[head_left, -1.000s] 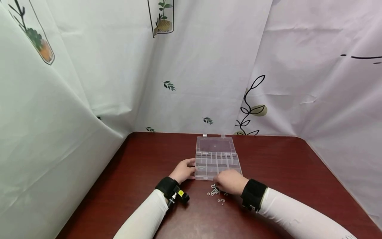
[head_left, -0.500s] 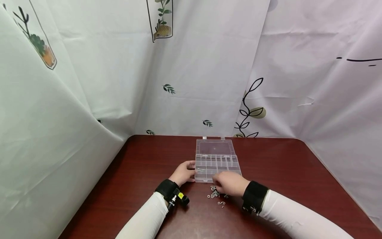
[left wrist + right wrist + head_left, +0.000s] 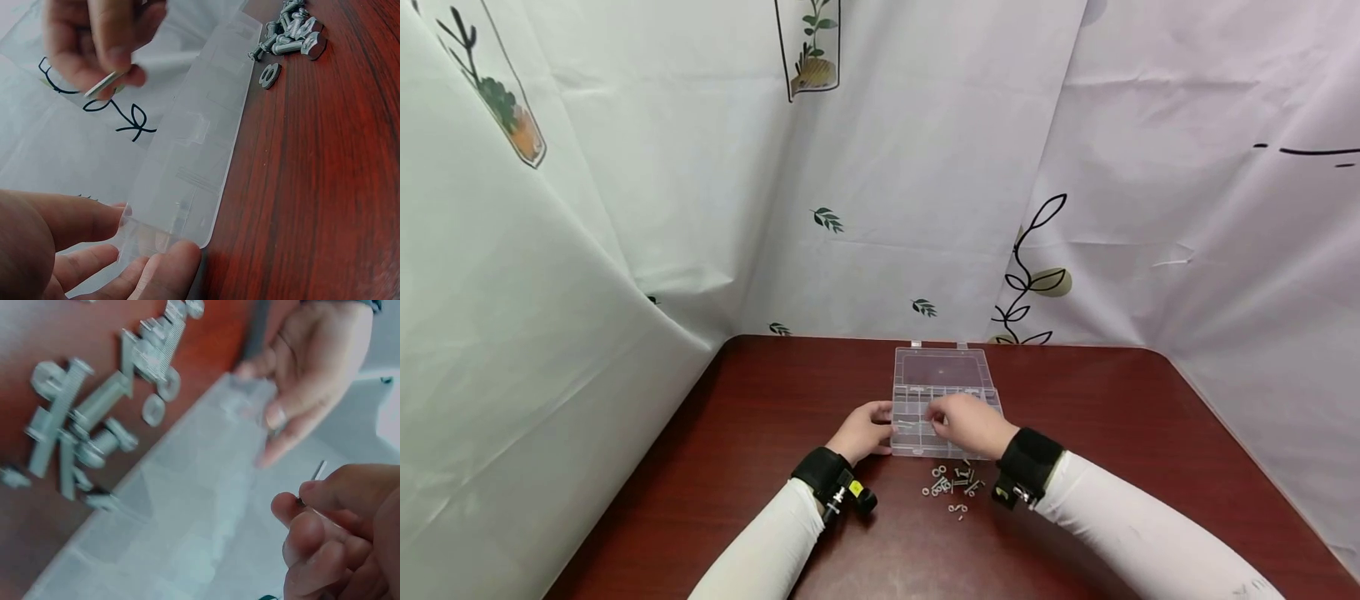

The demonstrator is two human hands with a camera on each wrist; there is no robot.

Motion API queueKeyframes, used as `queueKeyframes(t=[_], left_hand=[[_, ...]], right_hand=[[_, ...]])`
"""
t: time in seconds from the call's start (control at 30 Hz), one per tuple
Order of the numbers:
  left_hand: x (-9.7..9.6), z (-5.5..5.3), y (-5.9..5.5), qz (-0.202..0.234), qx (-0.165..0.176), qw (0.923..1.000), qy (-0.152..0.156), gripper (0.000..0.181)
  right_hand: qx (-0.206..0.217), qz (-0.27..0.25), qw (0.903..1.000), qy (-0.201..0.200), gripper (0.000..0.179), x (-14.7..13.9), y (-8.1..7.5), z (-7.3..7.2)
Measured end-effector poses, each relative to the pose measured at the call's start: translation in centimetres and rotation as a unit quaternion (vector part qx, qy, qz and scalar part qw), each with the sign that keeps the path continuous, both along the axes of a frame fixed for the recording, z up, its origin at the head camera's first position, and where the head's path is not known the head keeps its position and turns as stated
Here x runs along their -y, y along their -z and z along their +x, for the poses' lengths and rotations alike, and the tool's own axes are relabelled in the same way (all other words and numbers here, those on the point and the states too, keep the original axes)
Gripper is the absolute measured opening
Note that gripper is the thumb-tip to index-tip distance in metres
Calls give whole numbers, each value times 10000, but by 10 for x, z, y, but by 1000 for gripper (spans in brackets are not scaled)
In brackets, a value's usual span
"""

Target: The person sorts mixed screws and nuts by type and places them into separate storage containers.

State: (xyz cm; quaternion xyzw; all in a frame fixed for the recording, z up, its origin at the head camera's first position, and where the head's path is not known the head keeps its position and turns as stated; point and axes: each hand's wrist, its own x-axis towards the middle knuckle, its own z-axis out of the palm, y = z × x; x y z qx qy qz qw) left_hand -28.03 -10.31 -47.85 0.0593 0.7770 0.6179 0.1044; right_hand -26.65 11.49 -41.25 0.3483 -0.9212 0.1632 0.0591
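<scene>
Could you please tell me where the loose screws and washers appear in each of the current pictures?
Head: the loose screws and washers lie on the table, below and slightly right of the picture's centre.
Left wrist: at the upper right, partly cut off by the top edge.
Right wrist: at the upper left, larger but blurred.
Shared landmark: the clear box; the pile lies beside it in all three.

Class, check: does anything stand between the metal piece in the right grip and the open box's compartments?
Nothing visible does: the right grip holds the metal piece over the box, whose lid is folded back.
</scene>
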Motion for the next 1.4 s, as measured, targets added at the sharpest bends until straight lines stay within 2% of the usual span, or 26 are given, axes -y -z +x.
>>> queueKeyframes(t=[0.17,0.3,0.6,0.73,0.9,1.07,1.4], left_hand=[[0,-1,0,-47,-9,10000,0,52],[-1,0,-1,-53,10,10000,-23,52],[-1,2,-2,-52,13,10000,29,53],[-1,2,-2,-76,10,10000,48,52],[-1,0,-2,-109,9,9999,40,51],[-1,1,-3,-72,55,9999,49,52],[0,1,-5,-61,65,10000,9,52]], right_hand=[[-29,61,9997,238,11,9,-8,-18],[-57,139,9998,131,9,19,-8,-29],[-46,692,9976,-67,12,35,0,-46],[-41,803,9968,1,14,40,3,-51],[121,899,9959,15,9,45,8,-54],[302,963,9949,75,12,47,10,-56],[391,1005,9939,212,8,49,15,-61]])
